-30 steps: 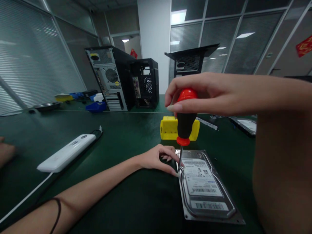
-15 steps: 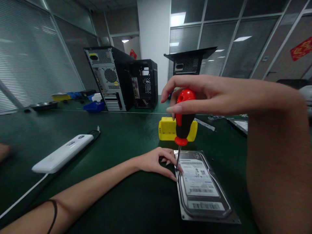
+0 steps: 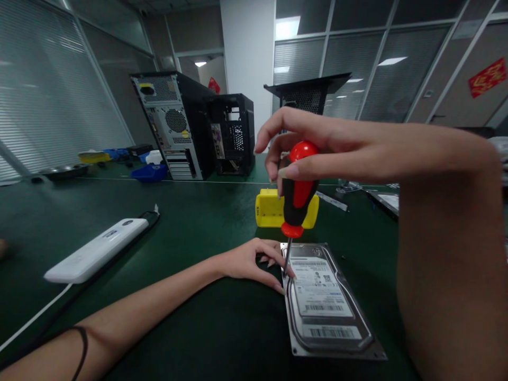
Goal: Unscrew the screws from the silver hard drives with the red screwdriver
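A silver hard drive [image 3: 325, 296] with a white label lies flat on the dark green table. At its upper left edge is my left hand [image 3: 254, 259], thumb and index finger curved around the screwdriver's tip and touching the drive's edge. The red and black screwdriver [image 3: 298, 196] stands nearly upright, its metal shaft down at that edge. Around the top of its handle is my right hand [image 3: 301, 143], thumb against the near side and fingers loosely curled at the far side. The screw under the tip, if any, is hidden.
Behind the screwdriver sits a yellow bin [image 3: 270, 209]. A white power strip [image 3: 99, 248] with a cable lies at left. Computer cases [image 3: 174, 127] stand at the back, near a blue tray [image 3: 148, 173]. Another drive-like device [image 3: 387, 203] lies far right.
My right hand's fingers have loosened and shifted on the handle, which has turned a little. The left hand and the hard drive hold their places; the view has shifted slightly.
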Demonstrator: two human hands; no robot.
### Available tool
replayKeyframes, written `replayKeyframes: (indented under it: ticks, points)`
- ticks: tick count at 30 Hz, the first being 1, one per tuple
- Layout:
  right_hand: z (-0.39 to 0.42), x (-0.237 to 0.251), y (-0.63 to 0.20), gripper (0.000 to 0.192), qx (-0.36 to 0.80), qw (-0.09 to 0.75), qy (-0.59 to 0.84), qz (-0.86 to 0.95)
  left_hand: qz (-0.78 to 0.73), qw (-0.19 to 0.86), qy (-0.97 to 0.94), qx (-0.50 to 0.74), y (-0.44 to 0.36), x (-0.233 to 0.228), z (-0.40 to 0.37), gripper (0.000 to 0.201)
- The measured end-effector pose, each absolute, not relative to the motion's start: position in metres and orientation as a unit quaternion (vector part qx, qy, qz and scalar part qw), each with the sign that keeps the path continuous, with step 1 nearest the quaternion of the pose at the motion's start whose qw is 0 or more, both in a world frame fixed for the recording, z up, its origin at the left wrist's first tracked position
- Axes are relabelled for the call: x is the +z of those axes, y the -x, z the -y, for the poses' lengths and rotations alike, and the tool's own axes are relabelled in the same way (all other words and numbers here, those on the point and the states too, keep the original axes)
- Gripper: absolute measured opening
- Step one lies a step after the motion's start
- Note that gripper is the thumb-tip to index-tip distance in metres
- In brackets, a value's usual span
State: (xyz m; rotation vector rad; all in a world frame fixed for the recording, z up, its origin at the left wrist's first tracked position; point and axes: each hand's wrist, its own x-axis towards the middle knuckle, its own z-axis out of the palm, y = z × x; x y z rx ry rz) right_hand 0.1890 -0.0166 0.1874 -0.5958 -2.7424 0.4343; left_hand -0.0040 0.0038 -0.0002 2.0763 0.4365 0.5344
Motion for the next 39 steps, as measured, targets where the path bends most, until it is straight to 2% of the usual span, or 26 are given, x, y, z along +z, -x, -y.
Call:
replayKeyframes:
  ticks: [9,13,17,31,35,39]
  points:
    - [0.013,0.185,-0.176,0.031,0.073,0.169,0.196,0.963,-0.191,0.456,-0.843,0.212,0.004,-0.001,-0.003,0.033]
    - [0.013,0.185,-0.180,0.022,0.080,0.180,0.201,0.960,-0.188,0.464,-0.839,0.210,0.005,0.000,-0.003,0.032]
    - [0.016,0.184,-0.183,0.031,0.103,0.180,0.239,0.949,-0.205,0.452,-0.843,0.207,0.005,-0.001,-0.004,0.032]
    - [0.029,0.184,-0.179,0.041,0.022,0.178,0.335,0.925,-0.190,0.454,-0.843,0.218,0.005,-0.003,-0.005,0.031]
    - [0.029,0.183,-0.178,0.035,0.032,0.193,0.328,0.924,-0.191,0.455,-0.843,0.213,0.005,-0.002,-0.005,0.031]
    - [0.026,0.186,-0.183,0.031,0.053,0.168,0.306,0.936,-0.190,0.458,-0.842,0.212,0.004,-0.002,-0.005,0.031]
